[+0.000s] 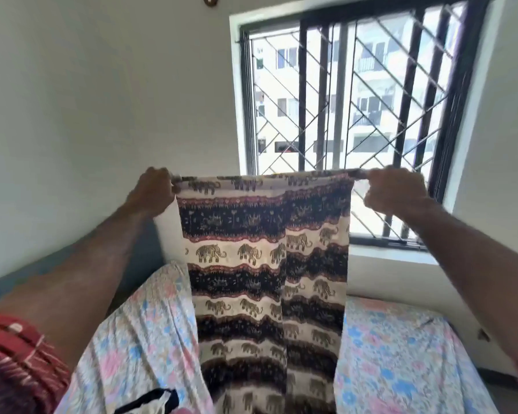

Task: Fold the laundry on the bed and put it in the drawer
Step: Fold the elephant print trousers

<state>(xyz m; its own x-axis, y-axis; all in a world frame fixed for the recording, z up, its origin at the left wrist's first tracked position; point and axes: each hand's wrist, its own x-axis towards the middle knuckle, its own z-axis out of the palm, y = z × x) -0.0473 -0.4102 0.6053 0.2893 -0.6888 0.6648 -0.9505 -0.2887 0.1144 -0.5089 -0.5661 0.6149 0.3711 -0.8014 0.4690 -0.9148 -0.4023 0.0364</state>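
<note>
An elephant-print garment [251,264], cream with dark patterned bands, hangs lengthwise in front of me over the bed [401,354]. My left hand [154,189] grips its top left corner. At the top right corner my right hand [392,191] grips the stretched upper edge. Both arms are raised and held apart, so the top edge is taut. The garment's lower end runs out of the bottom of the view. No drawer is in view.
The bed has a floral sheet in pink and blue. A black-and-white piece of cloth [153,401] lies at the bottom left on the bed. Behind the bed are a white wall and a barred window [356,100].
</note>
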